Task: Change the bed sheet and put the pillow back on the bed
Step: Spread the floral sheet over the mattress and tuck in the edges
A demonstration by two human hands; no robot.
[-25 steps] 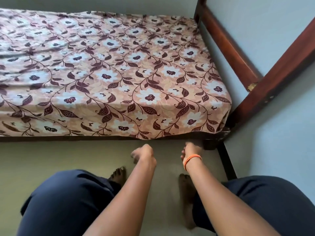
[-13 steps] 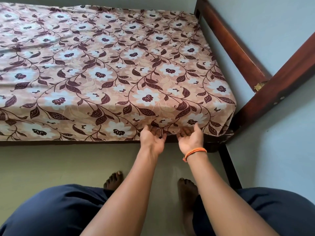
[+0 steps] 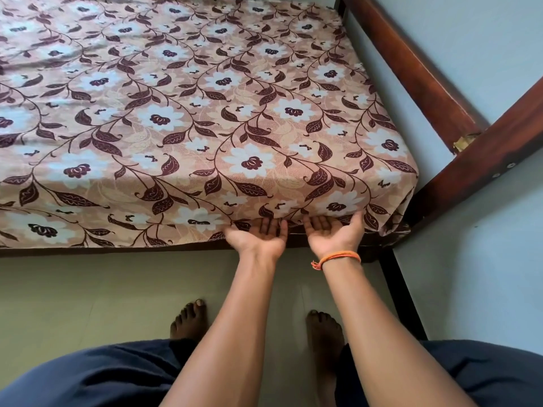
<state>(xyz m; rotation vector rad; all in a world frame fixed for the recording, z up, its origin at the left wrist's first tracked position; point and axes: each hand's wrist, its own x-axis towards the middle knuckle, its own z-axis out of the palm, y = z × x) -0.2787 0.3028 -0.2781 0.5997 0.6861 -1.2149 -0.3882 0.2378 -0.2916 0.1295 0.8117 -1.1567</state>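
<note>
A peach bed sheet (image 3: 205,118) with white flowers and dark leaves covers the mattress and hangs over its near side. My left hand (image 3: 258,235) and my right hand (image 3: 333,233) are palm up side by side at the lower edge of the sheet, close to the bed's near right corner. The fingertips of both hands reach under the sheet's hem and are partly hidden there. The fingers look straight. An orange thread band sits on my right wrist. No pillow is in view.
A dark wooden bed frame (image 3: 476,168) with slanted rails rises at the right against a pale wall. A dark bed leg (image 3: 402,295) stands beside my right foot. My bare feet rest on the pale floor (image 3: 88,304) in front of the bed.
Both hands rose from below the bed edge, turned palm up and slid their fingertips under the sheet's hem. The view has drawn closer to the bed.
</note>
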